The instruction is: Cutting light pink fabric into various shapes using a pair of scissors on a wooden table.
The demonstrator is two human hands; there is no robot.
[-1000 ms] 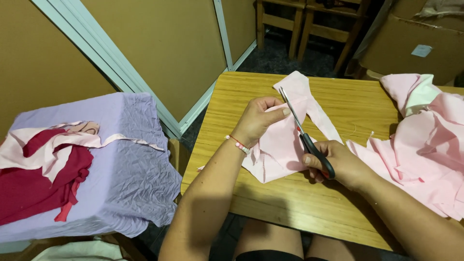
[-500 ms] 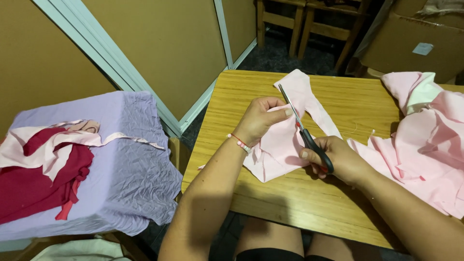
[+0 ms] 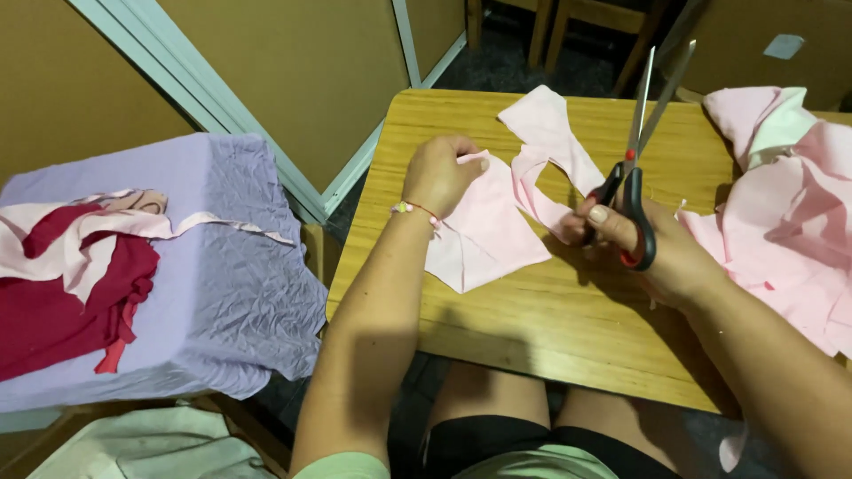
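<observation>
Before you: a wooden table (image 3: 550,337); to your left, a lilac-covered surface (image 3: 222,275) bearing dark red and pale cloth scraps (image 3: 62,284); at the table's right edge, a heap of pink fabric (image 3: 781,231). Centre of the table: a pink cloth piece (image 3: 484,235), lying flat, with a long strip curling up from it. Your left hand (image 3: 439,173) pinches that piece's upper edge, fingers closed on it. Your right hand (image 3: 661,253) grips black-handled scissors (image 3: 635,168), fingers through the loops, blades parted and pointing up, just right of the strip.
</observation>
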